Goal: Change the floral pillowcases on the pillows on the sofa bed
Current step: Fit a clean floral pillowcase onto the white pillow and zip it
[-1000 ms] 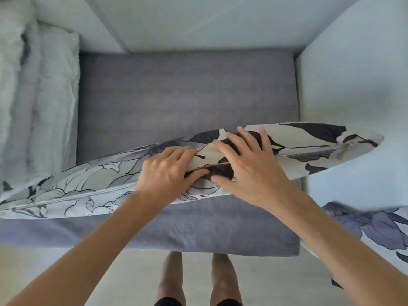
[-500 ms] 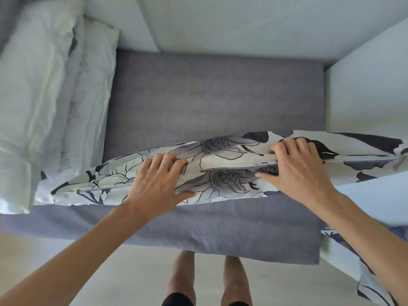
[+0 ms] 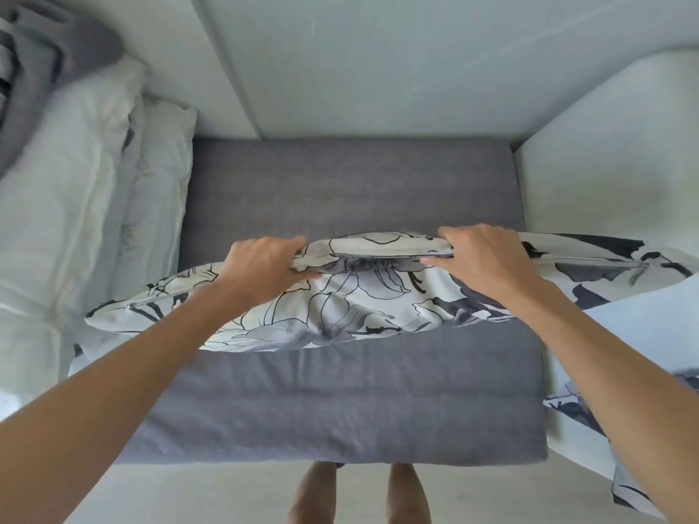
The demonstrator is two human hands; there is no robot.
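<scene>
A pillow in a white case with dark outlined flowers stands on its long edge across the grey sofa bed, zipper side up. My left hand grips the zipper edge left of the middle, fingers curled over the top. My right hand grips the same edge further right, thumb on the near side. Between my hands the zipper seam gapes slightly. A second floral-cased piece hangs at the right, partly behind my right forearm.
White bare pillows are stacked along the left side, with a grey striped cloth above them. A white wall panel backs the sofa bed, and a white armrest bounds it on the right. My legs stand at the front edge.
Both hands went from lying flat on the pillow's side to gripping its zipper edge, and they moved apart. The pillow has shifted right and lifted; the view tilted up.
</scene>
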